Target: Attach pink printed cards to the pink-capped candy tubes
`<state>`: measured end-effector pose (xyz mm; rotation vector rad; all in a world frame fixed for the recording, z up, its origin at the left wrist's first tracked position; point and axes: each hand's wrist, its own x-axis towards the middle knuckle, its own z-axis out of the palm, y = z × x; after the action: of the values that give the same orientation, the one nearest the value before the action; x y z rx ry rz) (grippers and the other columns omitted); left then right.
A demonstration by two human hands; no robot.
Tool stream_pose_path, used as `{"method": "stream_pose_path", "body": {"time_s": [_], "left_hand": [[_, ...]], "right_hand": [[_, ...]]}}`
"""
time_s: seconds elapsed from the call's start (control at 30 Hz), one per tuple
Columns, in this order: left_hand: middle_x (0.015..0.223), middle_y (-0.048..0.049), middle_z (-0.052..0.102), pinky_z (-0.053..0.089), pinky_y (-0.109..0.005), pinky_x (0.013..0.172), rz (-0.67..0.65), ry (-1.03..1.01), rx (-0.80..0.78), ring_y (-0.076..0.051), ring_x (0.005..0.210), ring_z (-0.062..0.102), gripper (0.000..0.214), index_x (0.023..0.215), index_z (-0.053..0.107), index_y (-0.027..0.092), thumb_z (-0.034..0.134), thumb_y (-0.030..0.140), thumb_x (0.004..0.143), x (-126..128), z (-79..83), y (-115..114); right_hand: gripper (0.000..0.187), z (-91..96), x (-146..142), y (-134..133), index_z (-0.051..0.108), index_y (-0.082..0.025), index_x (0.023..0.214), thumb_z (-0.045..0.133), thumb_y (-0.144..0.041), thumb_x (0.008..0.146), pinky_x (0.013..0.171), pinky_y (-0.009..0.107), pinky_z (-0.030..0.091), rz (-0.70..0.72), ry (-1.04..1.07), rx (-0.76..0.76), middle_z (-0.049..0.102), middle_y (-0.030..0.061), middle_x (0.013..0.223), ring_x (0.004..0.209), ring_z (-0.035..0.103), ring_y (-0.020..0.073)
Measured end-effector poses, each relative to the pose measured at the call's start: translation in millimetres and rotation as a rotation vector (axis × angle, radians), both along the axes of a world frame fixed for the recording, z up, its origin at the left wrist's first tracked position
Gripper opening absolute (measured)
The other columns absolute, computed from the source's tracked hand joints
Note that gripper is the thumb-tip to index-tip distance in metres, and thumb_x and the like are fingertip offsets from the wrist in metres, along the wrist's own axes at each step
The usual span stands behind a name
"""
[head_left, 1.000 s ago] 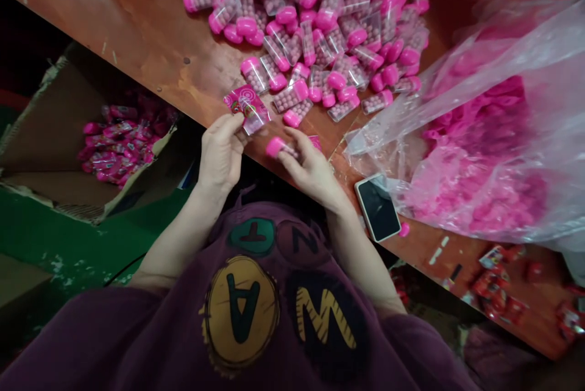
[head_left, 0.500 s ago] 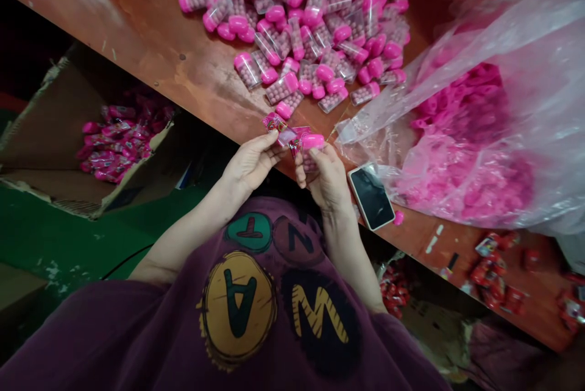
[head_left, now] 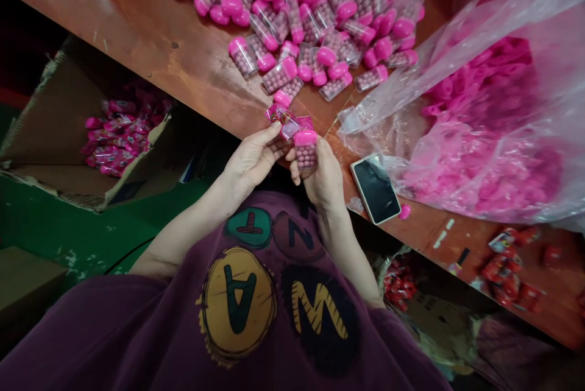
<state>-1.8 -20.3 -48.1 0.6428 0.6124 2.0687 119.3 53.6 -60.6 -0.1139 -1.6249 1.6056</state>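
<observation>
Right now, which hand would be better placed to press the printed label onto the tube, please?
Left, probably: the left hand holds the label beside the tube, which the right hand grips.

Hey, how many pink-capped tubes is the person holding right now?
1. The pink-capped tube stands upright in the right hand, near the printed wrapper pinched by the left hand. Fingers could hide another.

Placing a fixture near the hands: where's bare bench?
Bare wood on the table, left of the pink-capped tubes, along the edge. Smaller strip between the phone and the red packets. Crowded: the tube pile, and the plastic bag right of it.
</observation>
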Motion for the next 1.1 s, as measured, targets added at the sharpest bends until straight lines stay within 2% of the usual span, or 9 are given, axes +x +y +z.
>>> {"method": "stream_pose_path", "body": {"time_s": [0.13, 0.2, 0.3, 0.4, 0.7, 0.93, 1.1], "left_hand": [[0.087, -0.005, 0.075, 0.062, -0.032, 0.087, -0.006, -0.058, 0.002, -0.016, 0.084, 0.074, 0.014, 0.087, 0.072, 0.015, 0.082, 0.024, 0.092, 0.3, -0.2, 1.8], [0.088, -0.0047, 0.076, 0.062, -0.032, 0.091, -0.016, -0.096, 0.001, -0.016, 0.085, 0.074, 0.011, 0.087, 0.072, 0.016, 0.077, 0.021, 0.095, 0.4, -0.9, 2.3], [0.095, -0.0058, 0.078, 0.061, -0.033, 0.098, -0.002, -0.139, -0.05, -0.018, 0.096, 0.076, 0.006, 0.092, 0.074, 0.017, 0.075, 0.022, 0.096, 2.5, -0.2, 2.0], [0.095, -0.0067, 0.078, 0.061, -0.033, 0.1, -0.017, -0.162, -0.065, -0.019, 0.1, 0.077, 0.006, 0.094, 0.074, 0.017, 0.074, 0.021, 0.098, 7.2, 2.1, 1.9], [0.084, -0.0046, 0.076, 0.062, -0.024, 0.084, -0.066, -0.16, -0.022, -0.012, 0.081, 0.074, 0.015, 0.087, 0.073, 0.013, 0.069, 0.015, 0.101, 19.6, 3.0, 6.6], [0.086, -0.0048, 0.077, 0.062, -0.026, 0.084, -0.027, -0.111, -0.034, -0.013, 0.081, 0.073, 0.01, 0.089, 0.075, 0.013, 0.073, 0.017, 0.099, 21.6, 0.4, 12.0], [0.087, -0.0046, 0.077, 0.06, -0.025, 0.086, -0.028, 0.002, -0.04, -0.014, 0.084, 0.073, 0.012, 0.089, 0.075, 0.014, 0.077, 0.022, 0.097, 24.1, -0.7, 15.1]], "right_hand": [[0.049, -7.6, 3.9, 1.8, 0.064, -0.028, 0.12, 0.058, -0.071, 0.099, 0.048, 0.024, 0.047, -0.128, 0.015, 0.088, 0.076, 0.0026, 0.093, 0.07, 0.07, 0.014], [0.05, -12.1, 5.8, 3.8, 0.065, -0.03, 0.127, 0.056, -0.072, 0.1, 0.051, 0.026, 0.049, -0.178, 0.01, 0.15, 0.076, 0.0027, 0.097, 0.072, 0.07, 0.0146], [0.053, -18.1, 8.3, 7.3, 0.064, -0.033, 0.134, 0.054, -0.073, 0.101, 0.054, 0.029, 0.052, -0.269, -0.003, 0.28, 0.074, 0.0025, 0.098, 0.073, 0.067, 0.0153], [0.046, -21.0, 8.9, 8.7, 0.063, -0.035, 0.136, 0.056, -0.067, 0.103, 0.058, 0.031, 0.054, -0.329, 0.02, 0.348, 0.071, 0.0015, 0.097, 0.071, 0.065, 0.0148], [0.037, -17.8, 1.5, 2.5, 0.06, -0.036, 0.125, 0.06, -0.065, 0.102, 0.047, 0.026, 0.046, -0.255, 0.195, 0.123, 0.06, -0.0027, 0.078, 0.054, 0.054, 0.011], [0.038, -16.8, 8.2, 3.5, 0.059, -0.035, 0.124, 0.062, -0.065, 0.101, 0.045, 0.024, 0.042, -0.218, 0.193, 0.07, 0.063, -0.003, 0.079, 0.052, 0.053, 0.0094], [0.038, -17.9, 8.8, 3.6, 0.058, -0.035, 0.126, 0.062, -0.064, 0.101, 0.045, 0.025, 0.04, -0.225, 0.183, 0.07, 0.061, -0.0033, 0.077, 0.052, 0.052, 0.0099]]}}
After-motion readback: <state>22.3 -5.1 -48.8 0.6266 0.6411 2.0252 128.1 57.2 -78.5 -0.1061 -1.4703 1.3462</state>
